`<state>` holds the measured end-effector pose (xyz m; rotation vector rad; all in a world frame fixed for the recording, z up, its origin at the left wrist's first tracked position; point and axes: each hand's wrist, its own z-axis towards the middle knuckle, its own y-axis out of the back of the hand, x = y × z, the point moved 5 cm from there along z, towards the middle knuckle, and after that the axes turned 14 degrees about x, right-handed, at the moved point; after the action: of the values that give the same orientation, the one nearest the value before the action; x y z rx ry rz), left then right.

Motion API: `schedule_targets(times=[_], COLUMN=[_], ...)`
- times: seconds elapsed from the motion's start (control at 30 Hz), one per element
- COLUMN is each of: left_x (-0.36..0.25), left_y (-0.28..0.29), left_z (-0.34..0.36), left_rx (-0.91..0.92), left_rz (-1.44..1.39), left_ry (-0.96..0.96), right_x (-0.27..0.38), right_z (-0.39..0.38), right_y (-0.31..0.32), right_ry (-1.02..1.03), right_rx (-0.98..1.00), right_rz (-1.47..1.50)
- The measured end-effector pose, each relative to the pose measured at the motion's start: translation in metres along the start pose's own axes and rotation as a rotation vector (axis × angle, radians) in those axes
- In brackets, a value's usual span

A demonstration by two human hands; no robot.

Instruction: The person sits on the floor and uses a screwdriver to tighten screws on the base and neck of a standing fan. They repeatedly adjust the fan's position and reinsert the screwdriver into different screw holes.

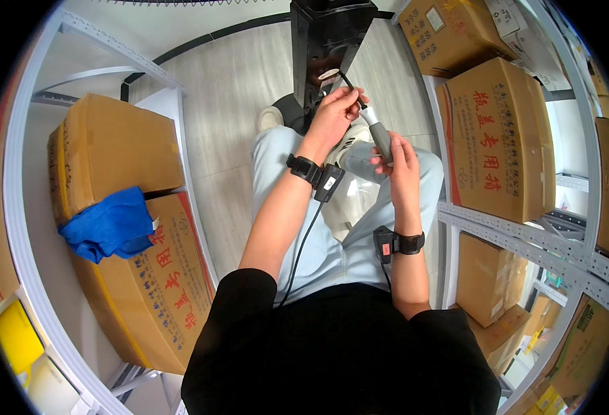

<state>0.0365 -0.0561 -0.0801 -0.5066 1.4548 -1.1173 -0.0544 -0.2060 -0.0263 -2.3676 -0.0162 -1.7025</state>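
Observation:
A slim tool with a grey handle (379,140), a white collar and a thin black neck slants between my two hands. Its exact kind is hard to make out. Near the far end of the black neck shows a small pale oval piece (329,74). My left hand (338,115) is closed, with thumb and fingers pinching the black neck. Around the lower end of the grey grip, the fingers of my right hand (403,160) are closed. Both hands are above my knees, and a black band with a small box sits on each wrist.
A black upright column (329,41) stands on the floor ahead of my feet. Metal shelving with cardboard boxes (495,138) rises on the right. On the left, more boxes (128,149) fill a shelf, a blue cloth (111,225) draped over one. Thin cables run from my wristbands.

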Motion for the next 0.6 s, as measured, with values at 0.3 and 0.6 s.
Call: schedule_targets(times=[0.3, 0.6], left_x=[0.001, -0.007], left_y=[0.015, -0.006], left_z=[0.001, 0.001], left_rx=[0.001, 0.067], left_rz=[0.119, 0.025], left_ry=[-0.007, 0.004], right_x=[0.006, -0.005], right_z=[-0.002, 0.003], right_y=[-0.005, 0.01], right_ry=[0.144, -0.078], right_rx=[0.012, 0.112], right_rz=[-0.229, 0.166])
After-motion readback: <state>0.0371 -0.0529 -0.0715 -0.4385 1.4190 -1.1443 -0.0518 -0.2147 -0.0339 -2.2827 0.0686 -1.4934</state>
